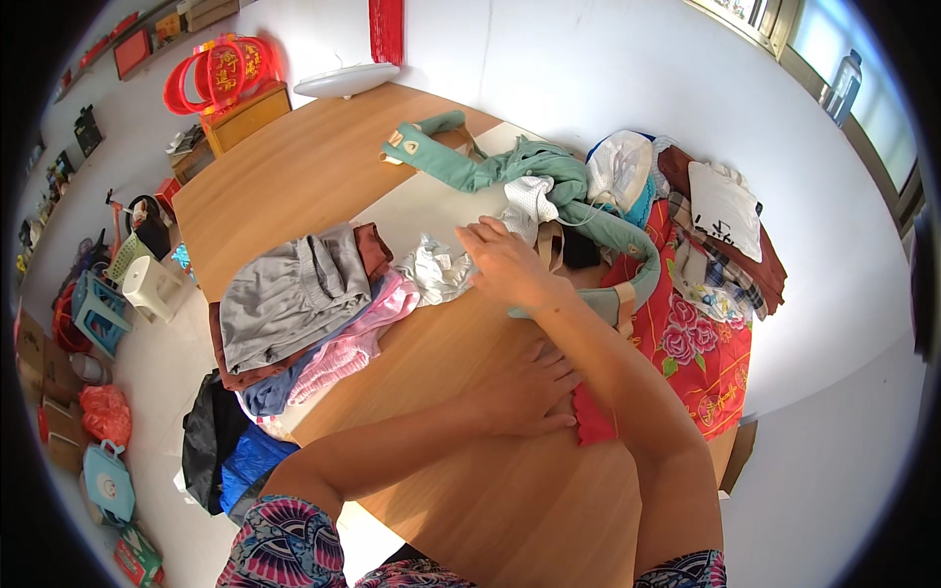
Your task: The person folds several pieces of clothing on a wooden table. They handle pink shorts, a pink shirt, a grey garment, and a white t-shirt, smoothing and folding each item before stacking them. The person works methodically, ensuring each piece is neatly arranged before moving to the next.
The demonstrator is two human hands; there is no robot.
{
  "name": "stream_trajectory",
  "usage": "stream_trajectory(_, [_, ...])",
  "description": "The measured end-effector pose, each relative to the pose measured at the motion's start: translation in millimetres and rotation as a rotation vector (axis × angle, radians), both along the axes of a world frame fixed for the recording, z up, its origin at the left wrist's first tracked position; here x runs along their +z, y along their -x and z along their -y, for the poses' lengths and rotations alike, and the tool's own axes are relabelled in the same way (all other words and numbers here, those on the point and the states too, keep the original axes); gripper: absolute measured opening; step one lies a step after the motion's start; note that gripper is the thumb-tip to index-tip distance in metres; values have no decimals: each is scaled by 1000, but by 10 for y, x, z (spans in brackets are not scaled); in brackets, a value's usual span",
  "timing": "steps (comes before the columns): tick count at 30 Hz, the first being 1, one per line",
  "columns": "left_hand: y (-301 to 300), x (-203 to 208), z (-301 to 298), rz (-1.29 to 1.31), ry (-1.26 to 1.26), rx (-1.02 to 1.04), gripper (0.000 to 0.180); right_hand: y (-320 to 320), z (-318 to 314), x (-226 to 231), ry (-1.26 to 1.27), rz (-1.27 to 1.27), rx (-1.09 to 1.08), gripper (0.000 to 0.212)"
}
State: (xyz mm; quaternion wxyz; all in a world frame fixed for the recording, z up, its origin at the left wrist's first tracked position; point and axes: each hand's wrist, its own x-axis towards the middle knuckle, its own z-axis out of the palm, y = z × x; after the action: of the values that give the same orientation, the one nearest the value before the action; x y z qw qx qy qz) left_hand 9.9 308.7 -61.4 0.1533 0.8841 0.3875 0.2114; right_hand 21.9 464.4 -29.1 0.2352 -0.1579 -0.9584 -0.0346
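Observation:
My left hand (531,390) rests flat on the wooden table (421,412), fingers spread, beside the edge of a red floral cloth (701,363). Above and ahead of it my right hand (508,267) is stretched out, holding nothing that I can see. Its fingertips are close to a crumpled white cloth (436,271); whether they touch it I cannot tell. Just beyond that hand lies a white mesh cloth (530,201), against a sage-green padded strap bundle (534,165). One green strap (637,257) curves round to the right of my right forearm.
At the left are stacked folded clothes, with grey pants (294,299) on top and a pink garment (353,338) below. More clothes (725,211) pile up by the wall at the right. A black and blue bundle (250,461) hangs low beside the table's left edge; stools (152,286) stand beyond.

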Motion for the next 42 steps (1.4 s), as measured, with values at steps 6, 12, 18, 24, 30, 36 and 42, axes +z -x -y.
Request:
stream_trajectory(6, [30,83,22,47,13,-10,69,-62,311,424,212,-47,-173,28])
stream_trajectory(12, [-42,-105,-6,-47,12,22,76,-1359,850,1390,813,-509,-98,40])
stream_trajectory(18, [-43,29,35,21,-75,16,70,-2498,1609,855,-43,71,-578,29])
stream_trajectory(24, [-62,-81,-8,-153,-59,84,70,-2972,2236,681,1023,-788,-527,19])
stream_trajectory(30, [-649,575,467,137,462,98,60,-3317,2633,920,1221,-1152,-244,27])
stream_trajectory(36, [-1231,597,1011,1027,862,-296,42,-3444,2823,1029,1382,-1103,-29,35])
stream_trajectory(42, [-1057,997,1151,985,907,48,14,-3596,2992,1104,1236,-1088,-408,40])
